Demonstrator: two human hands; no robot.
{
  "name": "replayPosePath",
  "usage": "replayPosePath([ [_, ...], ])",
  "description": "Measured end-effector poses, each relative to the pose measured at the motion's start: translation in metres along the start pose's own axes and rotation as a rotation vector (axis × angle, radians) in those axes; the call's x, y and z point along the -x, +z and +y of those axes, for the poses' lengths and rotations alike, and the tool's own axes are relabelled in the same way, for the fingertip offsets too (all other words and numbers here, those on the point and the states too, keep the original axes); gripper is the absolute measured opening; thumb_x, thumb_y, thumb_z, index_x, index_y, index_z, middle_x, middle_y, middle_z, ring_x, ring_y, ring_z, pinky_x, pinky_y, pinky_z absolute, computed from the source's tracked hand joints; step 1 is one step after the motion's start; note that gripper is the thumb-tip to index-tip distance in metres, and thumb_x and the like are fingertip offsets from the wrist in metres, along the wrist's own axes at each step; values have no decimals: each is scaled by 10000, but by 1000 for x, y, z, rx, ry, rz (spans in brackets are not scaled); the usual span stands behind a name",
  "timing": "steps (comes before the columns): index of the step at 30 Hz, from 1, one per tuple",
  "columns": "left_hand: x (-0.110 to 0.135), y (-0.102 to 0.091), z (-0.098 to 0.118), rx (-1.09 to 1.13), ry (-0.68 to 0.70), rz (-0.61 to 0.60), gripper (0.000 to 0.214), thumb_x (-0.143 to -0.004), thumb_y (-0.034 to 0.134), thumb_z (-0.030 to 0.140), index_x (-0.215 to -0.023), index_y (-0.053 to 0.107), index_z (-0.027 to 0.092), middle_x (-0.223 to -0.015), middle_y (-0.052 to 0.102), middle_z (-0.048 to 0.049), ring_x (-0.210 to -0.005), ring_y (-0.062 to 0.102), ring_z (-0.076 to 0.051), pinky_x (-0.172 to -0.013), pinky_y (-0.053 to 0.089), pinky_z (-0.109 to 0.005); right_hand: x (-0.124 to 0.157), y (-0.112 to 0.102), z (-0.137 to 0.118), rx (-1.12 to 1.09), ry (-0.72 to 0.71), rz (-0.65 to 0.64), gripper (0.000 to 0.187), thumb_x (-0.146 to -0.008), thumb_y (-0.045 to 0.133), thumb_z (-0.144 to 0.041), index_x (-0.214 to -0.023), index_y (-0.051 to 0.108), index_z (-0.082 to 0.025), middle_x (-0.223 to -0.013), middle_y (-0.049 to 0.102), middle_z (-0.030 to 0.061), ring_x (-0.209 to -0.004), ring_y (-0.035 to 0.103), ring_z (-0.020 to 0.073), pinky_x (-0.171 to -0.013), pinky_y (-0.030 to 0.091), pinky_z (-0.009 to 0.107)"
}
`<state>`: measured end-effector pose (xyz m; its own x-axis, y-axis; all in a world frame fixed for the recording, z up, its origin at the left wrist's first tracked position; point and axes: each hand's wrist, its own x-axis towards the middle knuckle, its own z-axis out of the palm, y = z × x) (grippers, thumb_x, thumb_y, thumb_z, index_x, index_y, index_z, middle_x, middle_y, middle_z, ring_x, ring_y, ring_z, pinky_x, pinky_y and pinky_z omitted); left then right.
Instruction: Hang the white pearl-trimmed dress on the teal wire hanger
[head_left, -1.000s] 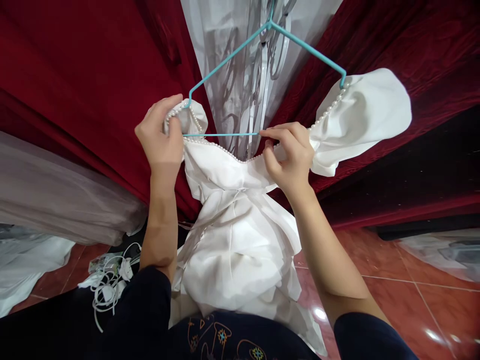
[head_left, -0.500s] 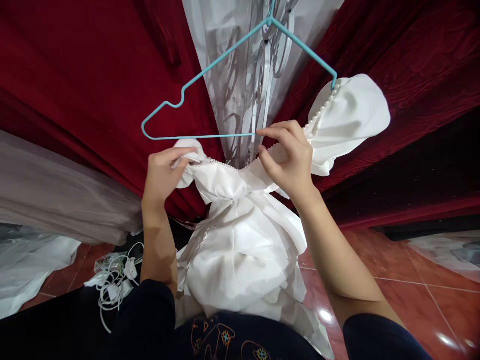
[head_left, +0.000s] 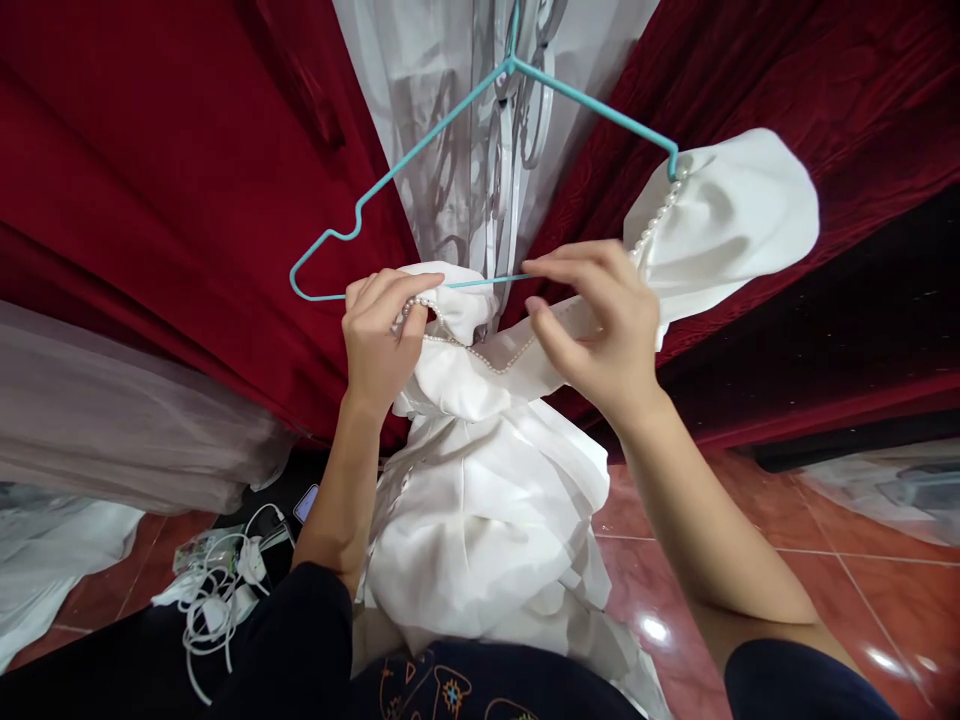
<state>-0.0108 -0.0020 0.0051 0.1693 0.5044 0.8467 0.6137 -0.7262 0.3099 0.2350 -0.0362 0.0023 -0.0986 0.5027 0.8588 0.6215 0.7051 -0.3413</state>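
A white dress with a pearl-beaded neckline hangs in front of me, its right puffed sleeve hooked on one end of a light-blue hanger. My left hand pinches the beaded edge of the left sleeve, which lies by the hanger's bottom bar, below the bare left end. My right hand is beside the neckline, thumb and forefinger at the right part of that bar. Its fingertips are a little apart, and whether they touch the bar is hard to make out.
Dark red curtains hang on both sides, with sheer white fabric and a white scrolled frame between them. A tangle of white cables and a phone lie on a black surface at lower left. Red tiles cover the floor.
My left hand has moved right and brought the left sleeve toward the middle, up against the hanger's bottom bar. The hanger has shifted and tilted slightly; my right hand has moved a little right.
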Motion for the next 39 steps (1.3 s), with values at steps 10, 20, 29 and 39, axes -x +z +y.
replayPosePath([
  [10,1,-4,1,-136,47,20,388,-919,554,12,-1037,809,278,-878,666,-16,-847,626,-213,-967,420,-412,-32,-35,60,297,76,156,573,-769,716,-62,-1324,684,-201,-1268,746,125,-1184,708,279,-1054,564,446],
  [20,-7,-11,-9,-104,-26,-85,300,-1065,529,150,-1028,799,274,-905,661,-28,-886,625,-228,-1054,425,-464,-39,-57,107,168,365,516,326,-719,693,105,-835,601,-186,-787,679,21,-661,654,113,-614,428,249],
  [29,-7,-21,-12,-73,0,-96,278,-1071,551,149,-1023,788,286,-904,649,-20,-873,623,-226,-1075,415,-469,-51,-45,91,69,706,448,317,-798,670,98,-635,577,-157,-585,534,-48,-530,389,29,-534,251,241],
  [39,-6,-21,-10,-95,0,-89,296,-1082,524,175,-1021,791,288,-905,672,-25,-869,639,-224,-1045,445,-462,-51,-54,87,114,880,444,413,-751,596,175,-563,519,-185,-479,364,-101,-443,275,18,-472,192,245],
])
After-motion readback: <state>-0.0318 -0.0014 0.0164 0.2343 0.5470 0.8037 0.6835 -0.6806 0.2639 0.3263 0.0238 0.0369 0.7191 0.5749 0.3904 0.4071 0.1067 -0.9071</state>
